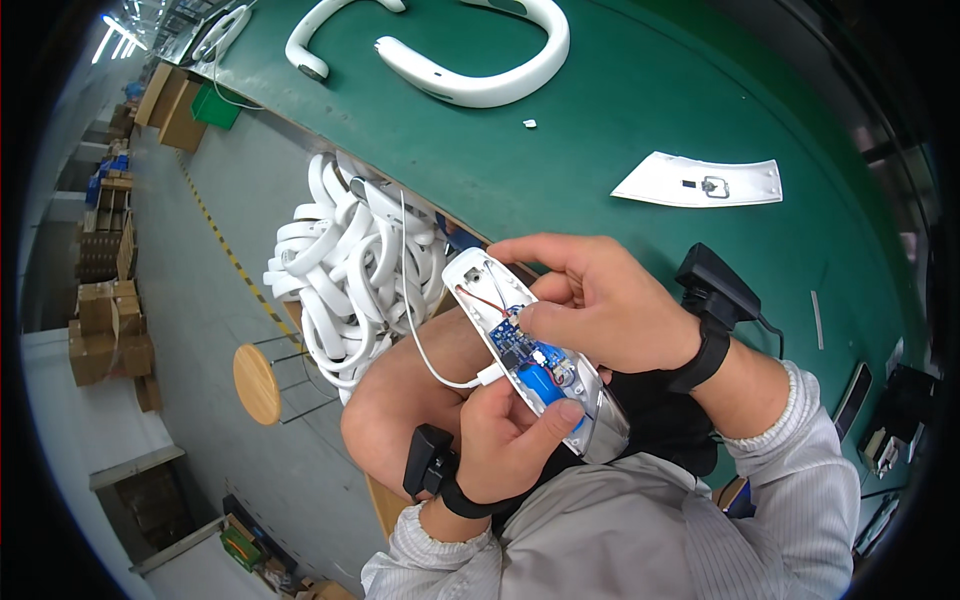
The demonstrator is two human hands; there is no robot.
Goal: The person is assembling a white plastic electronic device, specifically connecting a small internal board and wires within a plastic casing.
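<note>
Holding an open white casing between both hands, above the lap and just off the near edge of the green bench. Lying with its long axis slanting from upper left, at the rounded tip, down to lower right, where the blue cell and small blue board are sitting inside it. Left hand gripping the casing from below at the cell end, thumb pressing across the cell, closed on it. Right hand coming over the casing from the right, fingers curled around the upper rim, fingertip bearing down near the board; also closed on the casing. Both hands touching it, right one covering more of its length. White cable running from the casing's left side, looping up toward the heap of white neckbands left of the casing. Flat white cover lying on the bench up and right of the casing, well apart; a whole neckband resting farther up.
</note>
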